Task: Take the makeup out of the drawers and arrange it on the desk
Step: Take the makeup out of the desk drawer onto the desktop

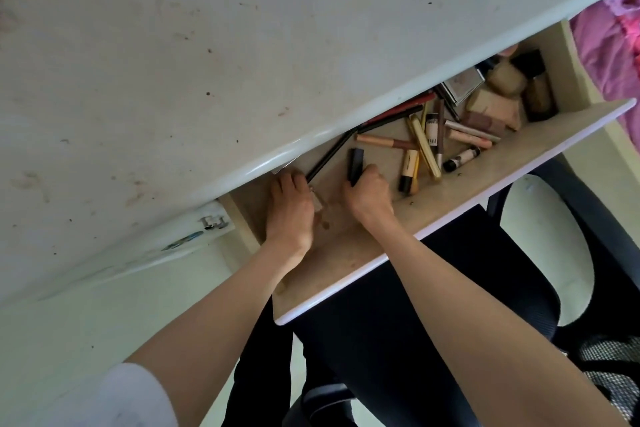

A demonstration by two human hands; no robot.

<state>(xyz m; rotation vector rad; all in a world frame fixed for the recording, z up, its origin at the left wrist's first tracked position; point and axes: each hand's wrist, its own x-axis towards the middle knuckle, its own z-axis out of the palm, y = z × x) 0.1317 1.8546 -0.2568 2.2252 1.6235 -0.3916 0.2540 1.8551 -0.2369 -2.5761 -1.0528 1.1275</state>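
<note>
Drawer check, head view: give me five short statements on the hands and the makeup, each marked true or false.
1. The drawer is pulled open. True.
2. The right hand is empty. False: it grips a black rectangular tube.
3. The left hand holds a long black pencil. True.
4. Makeup is already laid out on the desk top. False: none shows there.
5. A gold tube lies in the drawer. True.

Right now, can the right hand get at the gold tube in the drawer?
Probably yes: the gold tube lies uncovered just beyond the right hand, but that hand already holds a black tube.
</note>
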